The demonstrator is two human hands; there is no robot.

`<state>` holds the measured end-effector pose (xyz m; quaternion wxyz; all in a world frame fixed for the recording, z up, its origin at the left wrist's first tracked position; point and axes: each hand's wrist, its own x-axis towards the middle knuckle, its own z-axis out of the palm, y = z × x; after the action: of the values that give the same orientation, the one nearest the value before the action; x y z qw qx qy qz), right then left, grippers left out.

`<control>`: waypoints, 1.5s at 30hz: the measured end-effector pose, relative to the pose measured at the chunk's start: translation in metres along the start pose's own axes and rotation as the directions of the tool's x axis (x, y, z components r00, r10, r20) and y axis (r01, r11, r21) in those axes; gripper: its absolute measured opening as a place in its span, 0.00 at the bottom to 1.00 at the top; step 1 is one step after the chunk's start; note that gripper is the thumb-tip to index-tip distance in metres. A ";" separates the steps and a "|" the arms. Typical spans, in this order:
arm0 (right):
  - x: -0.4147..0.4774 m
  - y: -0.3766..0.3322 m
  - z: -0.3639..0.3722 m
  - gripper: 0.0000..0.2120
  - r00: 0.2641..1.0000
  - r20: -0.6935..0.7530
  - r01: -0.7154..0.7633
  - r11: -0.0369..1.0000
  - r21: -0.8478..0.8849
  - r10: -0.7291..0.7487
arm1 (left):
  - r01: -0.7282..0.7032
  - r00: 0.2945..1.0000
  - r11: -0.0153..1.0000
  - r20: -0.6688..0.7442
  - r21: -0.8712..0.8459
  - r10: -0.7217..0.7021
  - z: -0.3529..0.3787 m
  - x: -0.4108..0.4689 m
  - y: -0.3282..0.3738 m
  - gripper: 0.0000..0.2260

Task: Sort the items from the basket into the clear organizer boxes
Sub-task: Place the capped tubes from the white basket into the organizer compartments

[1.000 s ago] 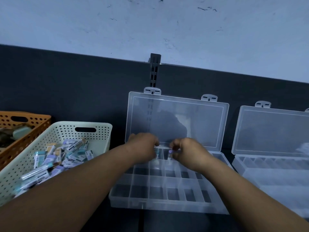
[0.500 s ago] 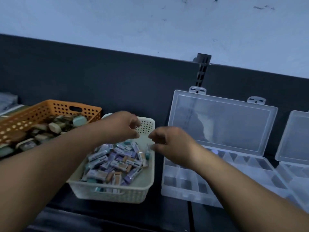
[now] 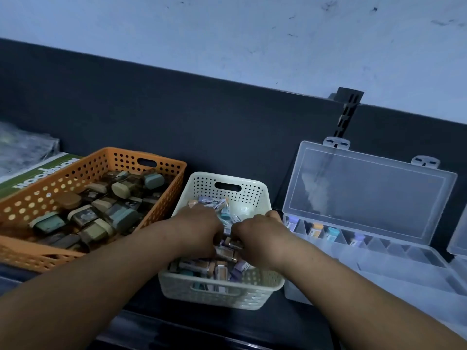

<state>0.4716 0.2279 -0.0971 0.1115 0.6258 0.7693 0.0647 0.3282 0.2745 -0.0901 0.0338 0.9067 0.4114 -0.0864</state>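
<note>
Both your hands are down in the white basket [image 3: 227, 296], side by side and nearly touching. Your left hand [image 3: 199, 229] lies over the middle of the pile of small labelled packets [image 3: 199, 265]. Your right hand [image 3: 260, 239] is just beside it, toward the basket's right wall. The fingers of both hands curl down into the pile and are hidden under the backs of the hands, so whether either one grips a packet or only digs among them cannot be told.

The white basket stands on the dark table [image 3: 202, 332], between an orange basket [image 3: 141, 154] on your left and the clear organizer box [image 3: 366, 198] on your right. The box's lid is raised and leans back toward the dark panel behind it. Along its back row stand a purple packet [image 3: 292, 222], an orange packet [image 3: 316, 229], a blue packet [image 3: 331, 233] and a second purple packet [image 3: 357, 240], each in its own compartment. A second clear box [image 3: 458, 236] shows at the right edge. The orange basket holds chunkier blocks [image 3: 121, 215] in green, brown and beige. A green printed box [image 3: 38, 170] lies behind it.
</note>
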 end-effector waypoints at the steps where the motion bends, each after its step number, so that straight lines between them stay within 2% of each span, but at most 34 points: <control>1: 0.000 0.000 0.001 0.06 1.000 0.006 0.000 1.000 0.002 0.000 | -0.007 1.000 1.000 -0.016 0.000 0.007 0.001 0.000 0.001 0.10; 4: 0.000 0.000 0.000 0.10 1.000 -0.002 0.002 0.999 0.051 -0.001 | -0.034 0.997 0.994 -0.078 -0.101 0.027 0.002 -0.001 -0.001 0.07; 6: -0.003 0.003 -0.003 0.10 0.997 -0.079 -0.005 0.986 0.165 0.018 | -0.048 0.993 0.963 -0.117 -0.266 0.017 0.000 -0.003 -0.006 0.08; 9: -0.012 0.015 -0.015 0.15 0.982 -0.162 -0.020 0.905 0.425 0.098 | -0.062 0.987 0.842 -0.160 -0.535 -0.029 -0.013 -0.006 -0.011 0.06; 11: -0.017 0.028 -0.021 0.20 0.972 -0.199 0.002 0.845 0.535 0.124 | -0.071 0.981 0.772 -0.184 -0.631 -0.060 -0.026 -0.006 -0.010 0.05; 12: -0.020 0.036 -0.023 0.20 0.963 -0.228 0.015 0.818 0.574 0.142 | -0.082 0.977 0.759 -0.202 -0.646 -0.067 -0.032 -0.005 -0.008 0.05; 15: -0.036 0.066 -0.027 0.15 0.934 -0.272 0.036 0.694 0.719 0.233 | -0.110 0.966 0.752 -0.249 -0.650 -0.075 -0.050 0.002 0.006 0.05; 18: -0.063 0.100 -0.028 0.12 0.916 -0.225 -0.012 0.583 0.812 0.332 | -0.144 0.955 0.761 -0.290 -0.633 -0.061 -0.065 0.013 0.029 0.04; 25: -0.127 0.180 -0.009 0.03 0.808 -0.153 -0.193 0.501 0.844 0.570 | -0.240 0.931 0.757 -0.366 -0.607 0.001 -0.090 0.052 0.105 0.04; 27: -0.142 0.201 0.001 0.02 0.796 -0.122 -0.246 0.501 0.830 0.593 | -0.251 0.928 0.781 -0.373 -0.572 0.025 -0.092 0.070 0.134 0.05; 30: -0.151 0.225 0.017 0.06 0.792 -0.104 -0.289 0.520 0.804 0.601 | -0.256 0.927 0.828 -0.369 -0.499 0.065 -0.090 0.092 0.174 0.06; 35: -0.147 0.244 0.042 0.07 0.807 -0.111 -0.244 0.499 0.832 0.580 | -0.194 0.943 0.888 -0.327 -0.416 0.053 -0.074 0.121 0.212 0.07; 41: -0.150 0.268 0.048 0.06 0.802 -0.150 -0.245 0.547 0.800 0.578 | -0.235 0.902 0.879 -0.430 -0.414 0.038 -0.075 0.136 0.237 0.06; 45: -0.161 0.281 0.056 0.07 0.806 -0.156 -0.265 0.583 0.768 0.571 | -0.254 0.910 0.890 -0.406 -0.379 0.087 -0.068 0.144 0.254 0.06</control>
<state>0.7829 0.1268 -0.0692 -0.3135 0.7586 0.5638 -0.0915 0.6210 0.2226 -0.0523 0.1573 0.9101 0.3361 0.1844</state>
